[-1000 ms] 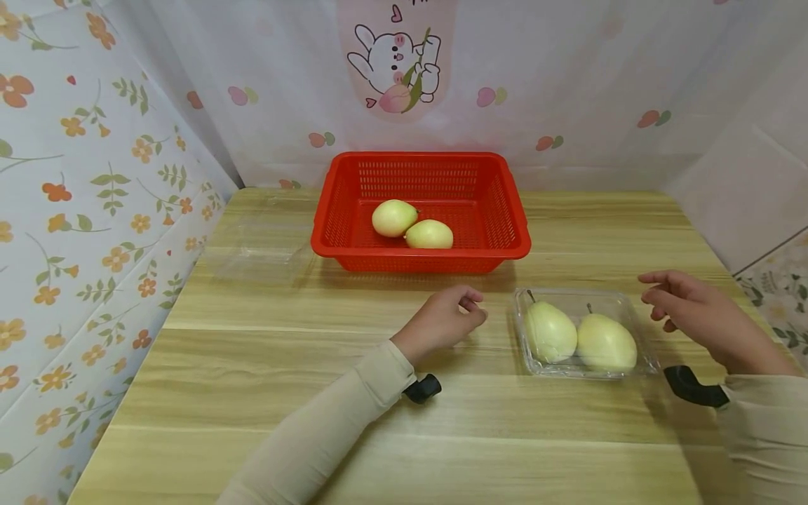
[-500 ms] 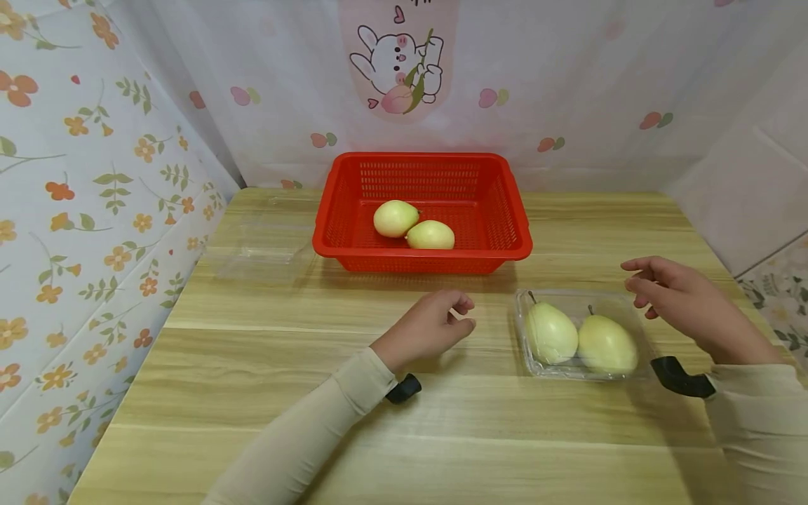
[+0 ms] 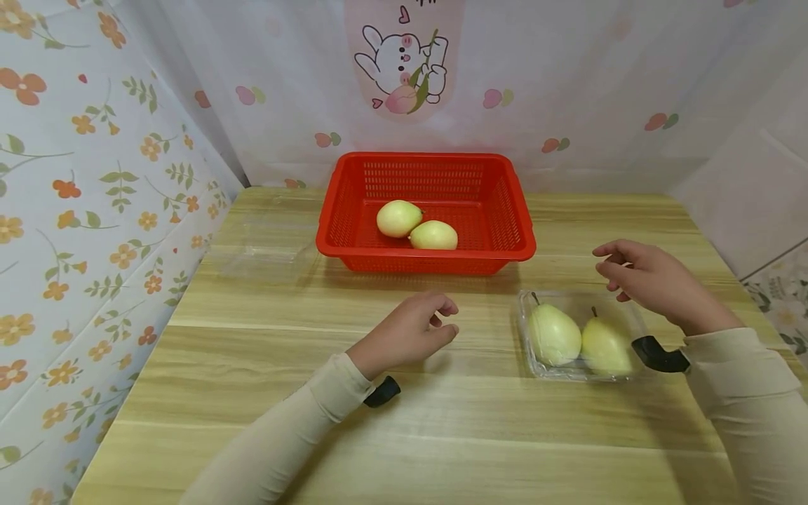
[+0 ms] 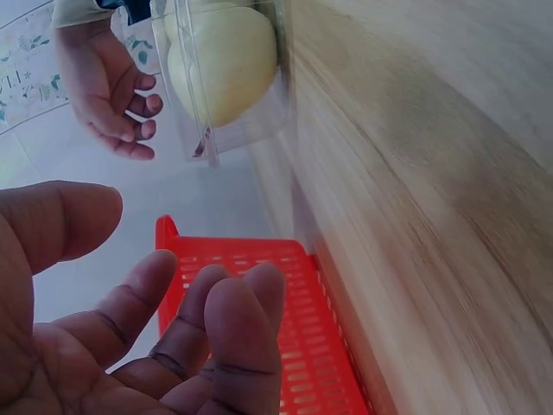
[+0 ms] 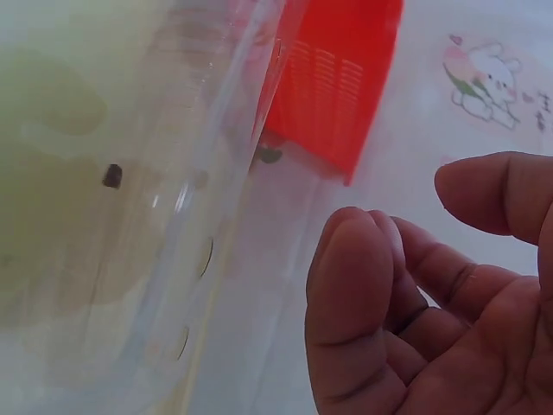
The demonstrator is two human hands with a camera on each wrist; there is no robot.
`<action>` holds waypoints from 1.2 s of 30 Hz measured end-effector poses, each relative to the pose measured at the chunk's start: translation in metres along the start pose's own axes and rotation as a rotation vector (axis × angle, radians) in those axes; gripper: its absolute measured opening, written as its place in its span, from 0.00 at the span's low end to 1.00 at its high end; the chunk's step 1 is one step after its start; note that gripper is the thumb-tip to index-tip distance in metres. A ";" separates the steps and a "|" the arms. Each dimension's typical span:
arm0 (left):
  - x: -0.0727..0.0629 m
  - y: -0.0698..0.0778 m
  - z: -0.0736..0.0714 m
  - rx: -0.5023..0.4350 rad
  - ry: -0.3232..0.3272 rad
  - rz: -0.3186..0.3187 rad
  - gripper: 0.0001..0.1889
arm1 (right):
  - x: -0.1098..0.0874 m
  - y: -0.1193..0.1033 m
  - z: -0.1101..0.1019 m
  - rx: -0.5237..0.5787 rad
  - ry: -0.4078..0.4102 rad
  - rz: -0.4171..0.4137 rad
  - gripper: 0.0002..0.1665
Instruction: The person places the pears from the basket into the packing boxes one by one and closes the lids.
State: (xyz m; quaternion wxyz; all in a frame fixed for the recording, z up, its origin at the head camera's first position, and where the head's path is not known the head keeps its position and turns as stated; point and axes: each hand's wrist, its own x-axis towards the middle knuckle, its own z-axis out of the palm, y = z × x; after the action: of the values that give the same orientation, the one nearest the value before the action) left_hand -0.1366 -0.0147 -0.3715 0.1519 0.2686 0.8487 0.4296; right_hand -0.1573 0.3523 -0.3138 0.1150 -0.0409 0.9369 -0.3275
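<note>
In the head view my left hand hovers over the middle of the table, its fingers loosely bent around nothing. My right hand hangs just beyond the right back corner of a clear plastic box, likewise holding nothing. Inside that box lie two pale yellow-green pears, a left pear and a right pear, stems pointing back. The box's plastic covers both pears. Seen from the right wrist, the box wall stands close beside my fingers.
A red basket at the back middle holds two more pears. Left of it lies another clear plastic container on the wooden table. A printed curtain hangs behind, and flowered cloth stands along the left.
My left hand has drawn back to the left, away from the box. My right hand has moved left and farther back, over the box's right side. The pears and basket stay put.
</note>
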 end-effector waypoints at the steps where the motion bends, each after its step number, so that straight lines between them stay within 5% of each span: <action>1: -0.001 -0.001 -0.001 0.003 0.000 0.000 0.14 | 0.002 -0.001 0.000 -0.002 -0.001 0.001 0.28; 36: -0.019 -0.006 -0.020 0.063 0.096 0.064 0.12 | 0.075 -0.038 0.015 0.066 -0.063 0.020 0.29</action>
State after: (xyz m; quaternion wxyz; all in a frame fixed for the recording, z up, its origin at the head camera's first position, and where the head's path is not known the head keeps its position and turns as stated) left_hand -0.1328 -0.0421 -0.3646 0.0887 0.2793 0.8591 0.4197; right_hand -0.2265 0.3021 -0.3156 0.1490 -0.0383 0.9218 -0.3557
